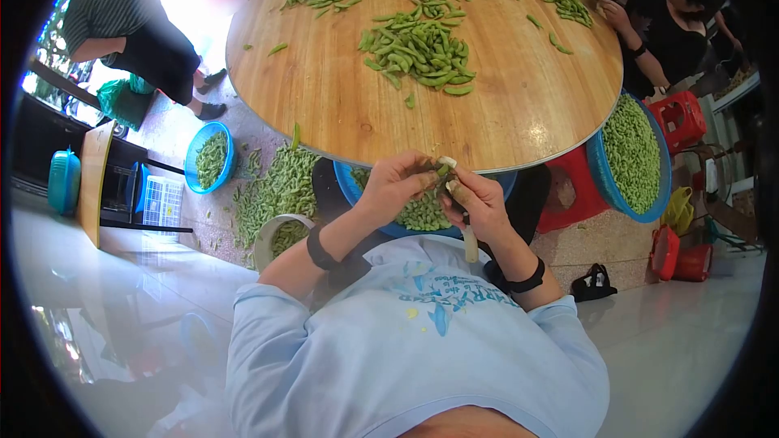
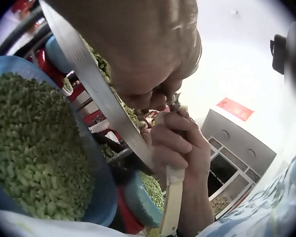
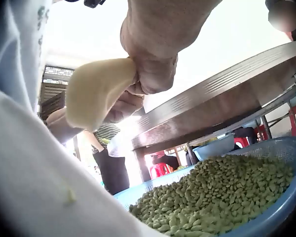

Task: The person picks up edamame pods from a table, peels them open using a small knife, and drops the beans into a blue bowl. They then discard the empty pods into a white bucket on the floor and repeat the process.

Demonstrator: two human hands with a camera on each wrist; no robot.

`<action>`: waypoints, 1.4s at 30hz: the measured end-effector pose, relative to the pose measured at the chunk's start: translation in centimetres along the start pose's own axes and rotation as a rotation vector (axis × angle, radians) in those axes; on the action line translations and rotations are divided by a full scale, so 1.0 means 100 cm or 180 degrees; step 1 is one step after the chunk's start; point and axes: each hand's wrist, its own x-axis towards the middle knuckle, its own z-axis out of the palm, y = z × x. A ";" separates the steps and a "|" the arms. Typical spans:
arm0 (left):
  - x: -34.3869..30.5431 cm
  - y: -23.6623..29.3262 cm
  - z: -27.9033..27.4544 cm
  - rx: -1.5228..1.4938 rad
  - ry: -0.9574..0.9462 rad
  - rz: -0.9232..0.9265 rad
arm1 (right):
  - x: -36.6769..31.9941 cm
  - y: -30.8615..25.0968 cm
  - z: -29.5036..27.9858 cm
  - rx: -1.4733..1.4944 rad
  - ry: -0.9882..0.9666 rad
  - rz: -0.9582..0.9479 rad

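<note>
Both hands meet just off the near edge of the round wooden table (image 1: 519,113). With fingertips and thumb, my left hand (image 1: 396,185) pinches a green bean pod (image 1: 443,170). My right hand (image 1: 484,201) grips a tool with a cream handle (image 1: 471,245), which points down out of the fist; the tool's working end is hidden by the fingers. In the right wrist view the handle (image 3: 96,94) looks broad and smooth. Beneath the hands, a blue basin (image 3: 286,197) holds shelled green beans (image 3: 217,192). A pile of unshelled pods (image 1: 422,49) lies farther in on the tabletop.
Another blue basin of beans (image 1: 629,154) stands at the right, near a red stool (image 1: 680,120). Pods cover the floor (image 1: 280,186) at left, beside a pale bucket (image 1: 266,247) and a blue basket (image 1: 231,166). One person (image 1: 677,24) sits across at right; another (image 1: 130,24) stands at left.
</note>
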 end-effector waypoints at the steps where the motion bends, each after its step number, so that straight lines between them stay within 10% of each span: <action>1: 0.002 -0.005 -0.004 -0.0279 -0.0095 -0.0133 | 0.000 0.001 -0.001 -0.0138 -0.0009 -0.0089; 5: 0.006 -0.001 -0.007 -0.1601 -0.0270 -0.0870 | 0.006 0.006 -0.011 -0.0056 -0.0069 0.0047; 7: 0.010 -0.009 -0.010 -0.1894 -0.0300 -0.1050 | 0.012 0.011 -0.012 -0.2453 -0.0014 -0.1547; 9: 0.010 -0.009 -0.005 -0.2185 -0.0326 -0.1234 | 0.013 0.016 -0.011 -0.2735 0.0180 -0.1763; 11: 0.008 -0.002 0.009 -0.1147 0.0014 -0.0892 | 0.013 0.016 -0.010 -0.3036 0.0362 -0.1987; 13: 0.007 -0.003 0.009 -0.0661 0.0006 -0.0747 | 0.007 0.013 -0.006 -0.1979 0.0672 -0.0652; 18: 0.001 -0.005 0.007 0.0504 0.0056 0.0056 | 0.010 0.016 -0.005 -0.2286 0.0750 -0.1262; 22: -0.035 0.047 -0.029 0.3771 0.0157 0.1058 | 0.005 0.002 -0.007 -0.2891 0.0268 -0.1376; 24: -0.046 0.061 -0.056 0.4951 0.0268 0.0045 | 0.000 0.003 -0.007 -0.3064 0.0101 -0.1220; 31: 0.072 0.071 -0.115 0.4634 0.0616 0.1220 | 0.012 -0.008 0.002 -0.3286 -0.0227 -0.1312; 42: 0.209 0.053 -0.148 0.3886 0.1802 -0.0425 | 0.011 -0.001 -0.001 -0.3135 -0.0301 -0.1110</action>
